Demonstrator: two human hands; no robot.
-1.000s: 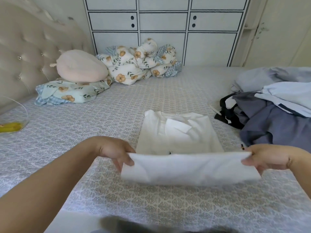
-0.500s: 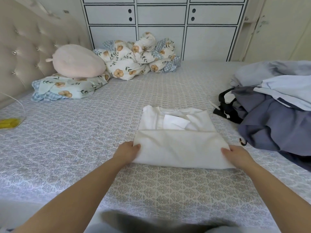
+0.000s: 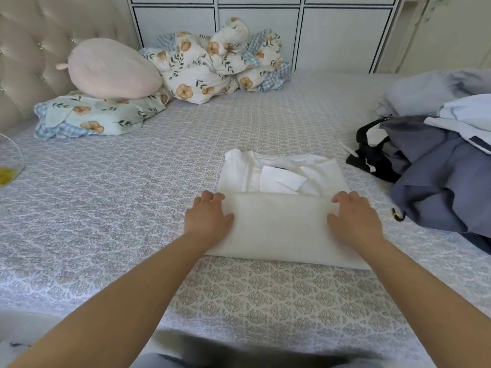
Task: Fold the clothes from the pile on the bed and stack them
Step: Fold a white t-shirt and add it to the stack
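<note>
A white T-shirt point(image 3: 279, 227) lies on the patterned bed sheet point(image 3: 132, 208) in front of me, its lower half folded up over the body so the collar end shows beyond the fold. My left hand point(image 3: 208, 217) rests flat on the left end of the folded flap, fingers reaching toward the fold's far edge. My right hand point(image 3: 352, 217) lies flat on the right end the same way. A pile of unfolded clothes point(image 3: 438, 166), grey-blue, pale blue and black, sits at the right side of the bed.
A pink cushion point(image 3: 111, 69) lies on a floral pillow point(image 3: 95, 115) at the far left by the tufted headboard. A bundled floral quilt point(image 3: 218, 59) sits against the white cabinet. A yellow item point(image 3: 6, 175) is at the left edge.
Both hands carried the shirt's lower hem up and away from me, laid it over the body, then released it and slid forward flat onto the folded flap.
</note>
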